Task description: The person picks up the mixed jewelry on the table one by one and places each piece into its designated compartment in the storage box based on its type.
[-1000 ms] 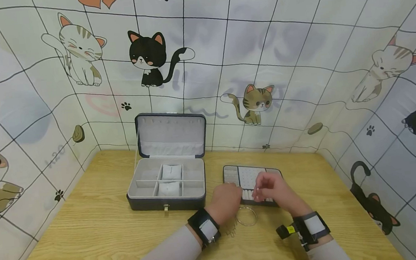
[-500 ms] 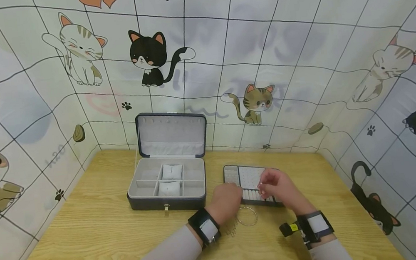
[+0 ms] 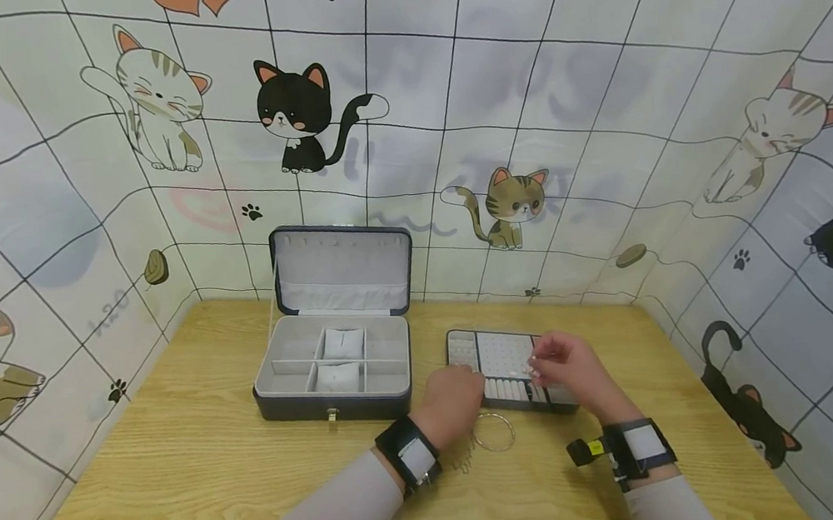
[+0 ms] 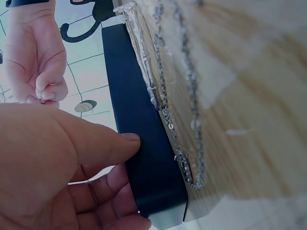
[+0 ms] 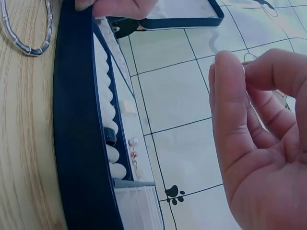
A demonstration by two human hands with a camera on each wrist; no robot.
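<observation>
My left hand (image 3: 451, 399) grips the left front corner of a dark-edged jewelry tray (image 4: 144, 120), thumb on its outer side. Over the tray's right part, my right hand (image 3: 570, 366) pinches a tiny shiny piece of jewelry (image 4: 41, 96) between thumb and fingertips; its shape is mostly hidden. The tray has a white panel (image 3: 501, 351) with small holes and a row of white ring rolls. A dark ring (image 5: 110, 136) sits among the rolls. A beaded dangling earring (image 5: 134, 154) hangs at the panel beside them.
A silver bangle (image 3: 512, 433) and silver chains (image 4: 194, 105) lie on the wooden table in front of the tray. To the left stands an open jewelry box (image 3: 336, 407) with two white cushions (image 3: 345, 344). A cat-patterned cloth (image 3: 416, 176) surrounds the table.
My right hand has shifted right and slightly up over the tray, uncovering more of the ring rolls and the dark ring. My left hand stays at the corner.
</observation>
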